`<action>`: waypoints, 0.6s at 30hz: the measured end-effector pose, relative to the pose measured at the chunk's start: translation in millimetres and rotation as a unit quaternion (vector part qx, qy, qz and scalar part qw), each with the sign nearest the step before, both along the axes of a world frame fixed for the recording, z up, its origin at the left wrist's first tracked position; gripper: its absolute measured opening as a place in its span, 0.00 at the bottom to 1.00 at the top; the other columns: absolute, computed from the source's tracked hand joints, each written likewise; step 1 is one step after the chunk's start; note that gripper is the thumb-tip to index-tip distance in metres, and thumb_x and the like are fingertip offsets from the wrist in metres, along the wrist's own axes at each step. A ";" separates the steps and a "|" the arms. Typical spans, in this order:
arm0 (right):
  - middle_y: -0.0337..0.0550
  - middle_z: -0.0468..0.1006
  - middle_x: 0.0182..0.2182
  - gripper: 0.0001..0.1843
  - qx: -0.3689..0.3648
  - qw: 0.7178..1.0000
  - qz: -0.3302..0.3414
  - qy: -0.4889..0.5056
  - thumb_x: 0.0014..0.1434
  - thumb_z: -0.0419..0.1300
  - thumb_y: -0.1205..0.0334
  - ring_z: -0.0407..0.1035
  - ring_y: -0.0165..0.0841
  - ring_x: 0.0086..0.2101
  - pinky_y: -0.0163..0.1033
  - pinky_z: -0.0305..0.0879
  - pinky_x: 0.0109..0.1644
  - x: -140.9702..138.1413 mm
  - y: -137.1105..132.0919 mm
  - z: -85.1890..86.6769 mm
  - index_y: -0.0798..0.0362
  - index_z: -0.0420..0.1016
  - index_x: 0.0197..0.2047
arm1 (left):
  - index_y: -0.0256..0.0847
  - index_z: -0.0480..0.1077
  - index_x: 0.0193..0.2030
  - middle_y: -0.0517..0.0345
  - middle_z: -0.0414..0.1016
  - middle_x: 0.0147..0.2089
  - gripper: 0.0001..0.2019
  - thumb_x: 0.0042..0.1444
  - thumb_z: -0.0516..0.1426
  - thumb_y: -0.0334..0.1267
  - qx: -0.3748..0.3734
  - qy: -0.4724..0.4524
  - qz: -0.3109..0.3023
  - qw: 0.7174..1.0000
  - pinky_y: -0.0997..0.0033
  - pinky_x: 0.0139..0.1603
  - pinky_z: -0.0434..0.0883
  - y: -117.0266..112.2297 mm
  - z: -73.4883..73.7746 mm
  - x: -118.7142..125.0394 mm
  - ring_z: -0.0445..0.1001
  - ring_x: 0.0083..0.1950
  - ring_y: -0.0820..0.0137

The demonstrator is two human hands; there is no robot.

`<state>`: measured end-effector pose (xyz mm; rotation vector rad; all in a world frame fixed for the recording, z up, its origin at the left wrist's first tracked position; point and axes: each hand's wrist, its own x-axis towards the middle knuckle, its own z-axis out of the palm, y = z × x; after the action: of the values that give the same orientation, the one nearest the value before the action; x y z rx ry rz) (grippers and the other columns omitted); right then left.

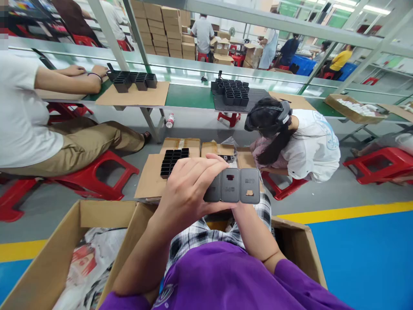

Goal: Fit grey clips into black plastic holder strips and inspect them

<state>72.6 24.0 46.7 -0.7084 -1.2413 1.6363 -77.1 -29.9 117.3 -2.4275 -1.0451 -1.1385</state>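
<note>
My left hand [193, 181] is wrapped round a row of black plastic cases [230, 185], fingers over the top and thumb along the lower edge. Three flat ends face me; one has a dark cut-out and another a tan patch. My right hand [240, 209] comes up under the same row and supports it from behind, its fingers mostly hidden by the cases. Just beyond my left hand, a block of similar black cases [172, 160] stands on a cardboard sheet [149, 176].
An open carton [106, 209] with plastic wrapping is at my left, another carton [301, 241] at my right. A co-worker [309, 146] crouches ahead right; another person [29, 107] sits left. Across runs a green bench [190, 95] with more black cases [235, 92].
</note>
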 end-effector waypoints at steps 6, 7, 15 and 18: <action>0.41 0.83 0.43 0.24 0.054 0.998 0.038 0.020 0.61 0.55 0.55 0.76 0.39 0.48 0.44 0.71 0.60 -0.3 0.3 1.6 0.45 0.78 0.59 | 0.37 0.67 0.58 0.45 0.81 0.50 0.34 0.55 0.63 0.62 -0.002 -0.008 -0.007 1.000 0.57 0.55 0.68 1.0 -1.6 1.8 0.78 0.51 0.57; 0.41 0.83 0.43 0.25 0.048 0.998 0.044 0.023 0.61 0.56 0.54 0.77 0.39 0.47 0.44 0.71 0.59 0.1 0.1 3.1 0.45 0.78 0.59 | 0.37 0.66 0.58 0.44 0.81 0.50 0.34 0.55 0.63 0.62 -0.002 -0.010 -0.010 1.000 0.57 0.55 0.68 1.1 -1.8 1.8 0.78 0.51 0.57; 0.41 0.83 0.43 0.25 0.013 0.995 0.072 0.060 0.59 0.59 0.55 0.77 0.36 0.42 0.44 0.73 0.55 -0.5 0.9 6.3 0.47 0.77 0.60 | 0.38 0.65 0.59 0.45 0.81 0.51 0.33 0.56 0.63 0.60 -0.019 -0.020 -0.020 0.999 0.56 0.57 0.68 1.0 -3.4 1.6 0.77 0.52 0.57; 0.40 0.83 0.42 0.24 -0.009 0.994 0.069 0.088 0.58 0.59 0.57 0.77 0.36 0.42 0.42 0.73 0.53 -2.1 -0.8 7.0 0.45 0.79 0.57 | 0.39 0.64 0.58 0.47 0.80 0.50 0.34 0.53 0.66 0.59 -0.024 -0.037 -0.026 0.999 0.57 0.56 0.69 1.4 -3.9 2.2 0.78 0.51 0.58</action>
<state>70.4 23.2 53.7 -0.4862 -1.1695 1.7843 -74.9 -28.6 113.4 -2.4802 -1.0482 -1.2420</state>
